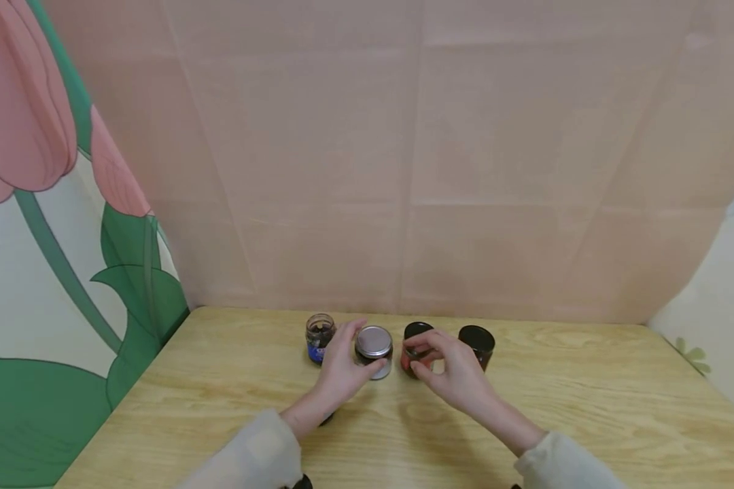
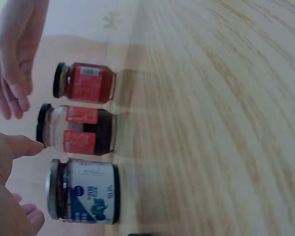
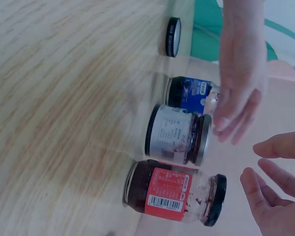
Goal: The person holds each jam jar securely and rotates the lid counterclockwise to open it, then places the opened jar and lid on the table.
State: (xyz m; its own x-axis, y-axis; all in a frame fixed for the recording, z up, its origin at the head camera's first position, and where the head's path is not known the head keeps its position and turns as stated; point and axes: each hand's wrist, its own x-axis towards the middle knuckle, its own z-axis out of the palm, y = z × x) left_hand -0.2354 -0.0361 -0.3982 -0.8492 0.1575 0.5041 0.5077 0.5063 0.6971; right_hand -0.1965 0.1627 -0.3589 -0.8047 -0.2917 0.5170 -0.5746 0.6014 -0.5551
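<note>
My left hand (image 1: 341, 365) is at the silver-lidded jam jar (image 1: 374, 343), thumb and fingers spread to either side of its lid. The jar's white label (image 2: 93, 191) shows blueberries in the left wrist view. The fingers of my right hand (image 1: 459, 373) curve loosely in the air over a red-labelled jar (image 3: 169, 192) with a black lid, holding nothing. In the right wrist view they stand apart from that lid. Left of the silver-lidded jar is a lidless, blue-labelled jar (image 1: 319, 339) with dark contents.
Another black-lidded jar (image 1: 478, 343) with a red label stands at the right end of the row. A loose black lid (image 3: 173, 37) rests on edge on the wooden table (image 1: 587, 401), partly hidden by my left wrist in the head view. A pink cloth backdrop (image 1: 342, 170) hangs behind.
</note>
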